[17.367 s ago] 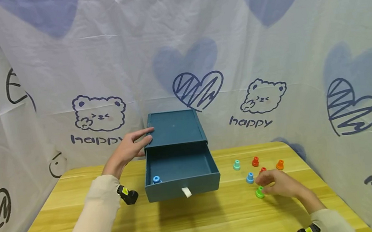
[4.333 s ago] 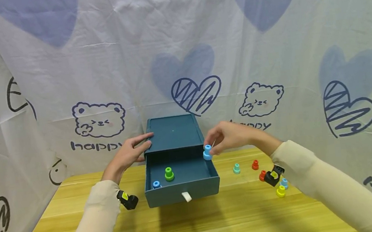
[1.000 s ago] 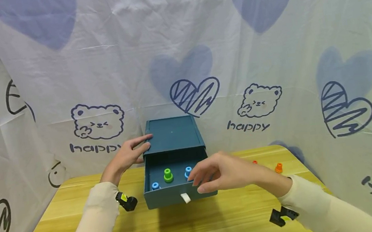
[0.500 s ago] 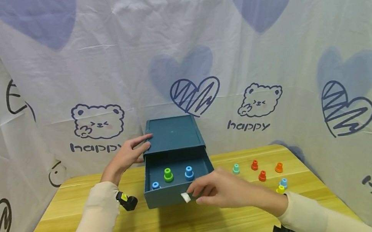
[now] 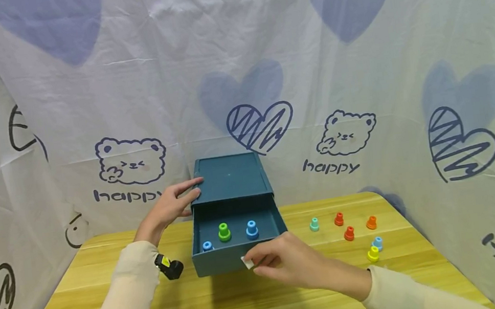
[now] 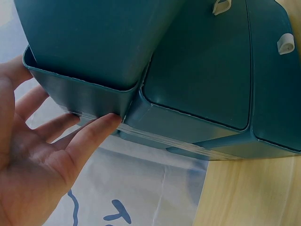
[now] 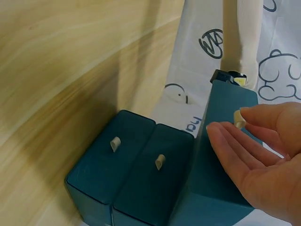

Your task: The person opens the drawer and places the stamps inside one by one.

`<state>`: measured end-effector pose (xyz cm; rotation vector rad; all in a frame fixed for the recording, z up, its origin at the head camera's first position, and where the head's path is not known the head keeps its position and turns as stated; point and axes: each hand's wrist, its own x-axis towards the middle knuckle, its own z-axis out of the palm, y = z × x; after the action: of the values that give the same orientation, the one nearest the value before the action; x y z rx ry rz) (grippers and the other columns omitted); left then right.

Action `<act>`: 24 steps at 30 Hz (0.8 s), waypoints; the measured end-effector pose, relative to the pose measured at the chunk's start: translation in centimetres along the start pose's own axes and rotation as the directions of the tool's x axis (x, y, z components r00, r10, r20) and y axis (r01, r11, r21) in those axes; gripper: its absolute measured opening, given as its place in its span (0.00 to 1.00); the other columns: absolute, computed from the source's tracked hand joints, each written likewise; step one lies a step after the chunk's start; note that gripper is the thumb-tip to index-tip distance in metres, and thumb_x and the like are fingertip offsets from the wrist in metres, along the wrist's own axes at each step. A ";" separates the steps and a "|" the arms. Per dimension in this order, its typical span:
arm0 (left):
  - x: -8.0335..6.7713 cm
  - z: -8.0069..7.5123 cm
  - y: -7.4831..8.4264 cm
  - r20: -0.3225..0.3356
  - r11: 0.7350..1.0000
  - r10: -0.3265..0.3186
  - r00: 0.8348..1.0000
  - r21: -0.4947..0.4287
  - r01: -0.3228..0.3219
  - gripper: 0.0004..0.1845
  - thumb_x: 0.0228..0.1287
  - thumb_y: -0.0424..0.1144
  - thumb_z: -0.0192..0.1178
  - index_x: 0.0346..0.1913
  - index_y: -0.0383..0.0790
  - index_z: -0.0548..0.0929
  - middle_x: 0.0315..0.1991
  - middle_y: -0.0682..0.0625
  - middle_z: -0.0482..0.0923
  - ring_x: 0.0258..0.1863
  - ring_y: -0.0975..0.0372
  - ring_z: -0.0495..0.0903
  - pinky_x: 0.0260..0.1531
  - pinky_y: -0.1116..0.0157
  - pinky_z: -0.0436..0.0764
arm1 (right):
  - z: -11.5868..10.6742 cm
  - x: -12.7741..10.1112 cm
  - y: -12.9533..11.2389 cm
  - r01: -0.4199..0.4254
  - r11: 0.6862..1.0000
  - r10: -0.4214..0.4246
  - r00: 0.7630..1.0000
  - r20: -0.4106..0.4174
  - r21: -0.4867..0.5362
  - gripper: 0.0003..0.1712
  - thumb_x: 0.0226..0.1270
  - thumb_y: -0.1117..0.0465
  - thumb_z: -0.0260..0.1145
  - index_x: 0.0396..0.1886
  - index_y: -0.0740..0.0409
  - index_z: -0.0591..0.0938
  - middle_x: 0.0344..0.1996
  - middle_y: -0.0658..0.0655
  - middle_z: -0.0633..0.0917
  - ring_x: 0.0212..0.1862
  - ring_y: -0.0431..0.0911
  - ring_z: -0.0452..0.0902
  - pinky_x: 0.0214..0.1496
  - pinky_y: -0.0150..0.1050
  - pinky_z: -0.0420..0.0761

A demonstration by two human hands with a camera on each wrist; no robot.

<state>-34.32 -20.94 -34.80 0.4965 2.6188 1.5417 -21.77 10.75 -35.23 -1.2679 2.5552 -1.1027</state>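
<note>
My left hand (image 5: 168, 208) rests against the left side of a dark teal drawer cabinet (image 5: 232, 177), with spread fingers. In the left wrist view, the left hand's fingers (image 6: 94, 136) touch the casing around the pulled-out top drawer. That drawer (image 5: 223, 261) holds a green stepped peg (image 5: 224, 232), a blue peg (image 5: 251, 229) and another blue peg (image 5: 208, 246), partly hidden by its front wall. At the drawer's white pull tab (image 5: 247, 262) is my right hand (image 5: 288, 263). Its index fingertip touches the tab (image 7: 239, 119), while the thumb looks apart from it.
On the wooden table (image 5: 338, 287), to the right, stand several pegs: mint (image 5: 314, 224), red (image 5: 339, 219), another red (image 5: 349, 234), orange (image 5: 371, 223), light blue (image 5: 377, 244) and yellow (image 5: 373, 254). Two lower drawers (image 7: 136, 174) are closed. A printed curtain (image 5: 196, 42) hangs behind.
Over the earlier frames, the green peg and a second blue peg have come into the drawer. Lately my right hand has moved down from above the drawer to its tab. The left hand stays put.
</note>
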 end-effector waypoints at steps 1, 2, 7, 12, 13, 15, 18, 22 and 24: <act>0.0 0.0 0.0 0.000 1.000 0.000 1.000 0.000 0.000 0.31 0.81 0.52 0.51 0.80 0.45 0.64 0.83 0.35 0.49 0.78 0.34 0.60 0.64 0.38 0.77 | 0.1 0.0 0.1 0.001 1.000 -0.001 1.000 -0.009 -0.003 0.13 0.68 0.69 0.71 0.51 0.61 0.89 0.43 0.57 0.93 0.40 0.33 0.87 0.43 0.22 0.85; 0.0 0.0 0.0 0.000 1.000 0.000 1.000 -0.002 0.000 0.31 0.81 0.52 0.51 0.80 0.45 0.64 0.83 0.35 0.49 0.78 0.34 0.60 0.64 0.38 0.77 | 0.2 0.0 0.1 0.009 1.000 -0.009 1.000 -0.019 -0.009 0.13 0.68 0.69 0.71 0.51 0.61 0.89 0.43 0.57 0.93 0.40 0.33 0.88 0.43 0.22 0.85; 0.0 0.0 0.0 0.000 1.000 0.001 1.000 -0.015 -0.001 0.31 0.81 0.52 0.52 0.80 0.46 0.64 0.83 0.36 0.49 0.78 0.34 0.59 0.65 0.37 0.76 | 0.8 -0.1 0.3 0.022 1.000 -0.023 0.996 -0.085 -0.015 0.12 0.67 0.68 0.72 0.50 0.60 0.90 0.44 0.56 0.93 0.41 0.33 0.88 0.45 0.22 0.85; 0.0 0.1 0.0 -0.002 1.000 0.000 1.000 -0.015 0.000 0.31 0.81 0.52 0.52 0.80 0.47 0.65 0.83 0.37 0.50 0.78 0.35 0.59 0.65 0.37 0.76 | 1.4 -0.1 0.5 0.027 0.999 -0.029 0.986 -0.165 -0.017 0.11 0.67 0.68 0.72 0.48 0.60 0.91 0.45 0.56 0.93 0.40 0.35 0.89 0.45 0.22 0.85; 0.0 0.1 0.0 -0.001 1.000 0.000 1.000 -0.015 0.000 0.31 0.81 0.52 0.52 0.80 0.47 0.65 0.83 0.37 0.50 0.78 0.35 0.59 0.65 0.37 0.76 | 1.5 0.0 0.6 0.031 0.999 -0.033 0.983 -0.180 -0.017 0.11 0.66 0.68 0.73 0.48 0.60 0.91 0.44 0.56 0.93 0.40 0.36 0.89 0.45 0.23 0.85; 0.0 0.1 0.0 0.001 1.000 -0.001 1.000 -0.017 0.001 0.31 0.81 0.52 0.52 0.80 0.47 0.65 0.83 0.37 0.50 0.78 0.35 0.59 0.65 0.37 0.76 | 1.7 0.2 0.7 0.040 0.999 -0.040 0.977 -0.209 -0.007 0.10 0.66 0.69 0.73 0.46 0.60 0.92 0.43 0.56 0.93 0.39 0.37 0.90 0.44 0.24 0.86; 0.0 0.1 0.0 -0.001 1.000 -0.007 1.000 -0.015 0.007 0.31 0.81 0.53 0.52 0.80 0.47 0.65 0.83 0.37 0.50 0.78 0.35 0.59 0.65 0.37 0.76 | 1.7 0.5 0.7 0.036 0.999 -0.032 0.970 -0.242 0.010 0.10 0.65 0.68 0.74 0.45 0.60 0.92 0.41 0.56 0.93 0.38 0.38 0.90 0.42 0.26 0.87; 0.0 0.0 0.1 -0.002 1.000 -0.012 1.000 -0.019 0.012 0.31 0.80 0.54 0.52 0.80 0.48 0.65 0.84 0.38 0.50 0.78 0.36 0.60 0.65 0.37 0.76 | 1.8 1.0 0.7 0.035 0.999 -0.029 0.961 -0.274 0.015 0.10 0.64 0.68 0.75 0.45 0.59 0.92 0.39 0.55 0.94 0.37 0.38 0.91 0.41 0.25 0.87; 0.1 -0.1 0.1 0.003 1.000 -0.015 1.000 -0.024 0.015 0.32 0.80 0.55 0.52 0.80 0.48 0.65 0.84 0.38 0.50 0.79 0.37 0.59 0.66 0.38 0.76 | 1.7 1.2 0.7 0.033 0.999 -0.027 0.960 -0.279 0.015 0.10 0.64 0.67 0.75 0.45 0.59 0.92 0.39 0.55 0.94 0.37 0.39 0.91 0.41 0.25 0.87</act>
<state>-34.37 -20.97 -34.66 0.4760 2.5924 1.5649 -22.40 9.19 -36.71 -1.2290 2.7194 -1.4016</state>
